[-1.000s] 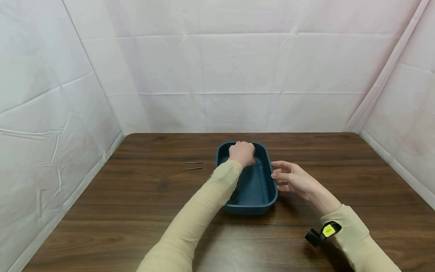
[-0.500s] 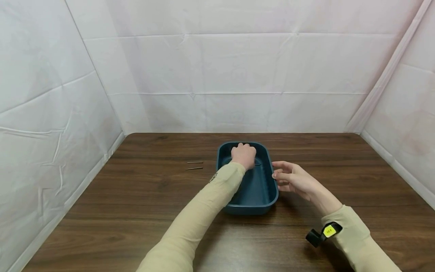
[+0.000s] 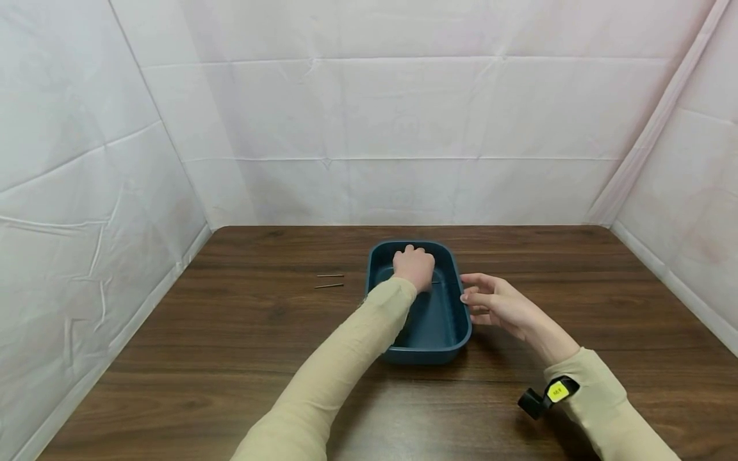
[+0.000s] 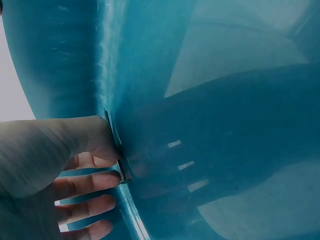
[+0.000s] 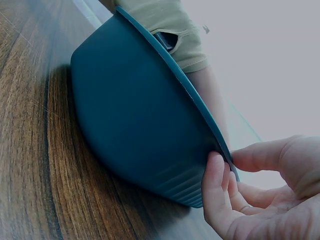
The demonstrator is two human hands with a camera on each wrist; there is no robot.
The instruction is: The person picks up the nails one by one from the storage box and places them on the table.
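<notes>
Left hand (image 3: 412,266) is down inside the dark teal tray (image 3: 455,333), at its far end, knuckles up. The left wrist view shows thumb and fingers pinching a thin metal rod (image 4: 116,150) against the tray's inner floor; a short stretch of the same rod (image 3: 436,281) sticks out to the right of that hand in the head view.

Right hand (image 3: 497,305) sits just outside the tray's right rim. In the right wrist view its fingertip (image 5: 216,170) and thumb touch the rim edge, the fingers lightly curved, steadying it rather than clamping it.

The tray rests flat on the brown wooden table (image 3: 230,358), between the two forearms.

Well to the left of the left hand, two more thin rods (image 3: 330,280) lie side by side on the bare wood, apart from the tray.

Judgement on progress: one rod is at the tray floor with the fingers not yet off it; two lie outside, so most of the work appears left.
</notes>
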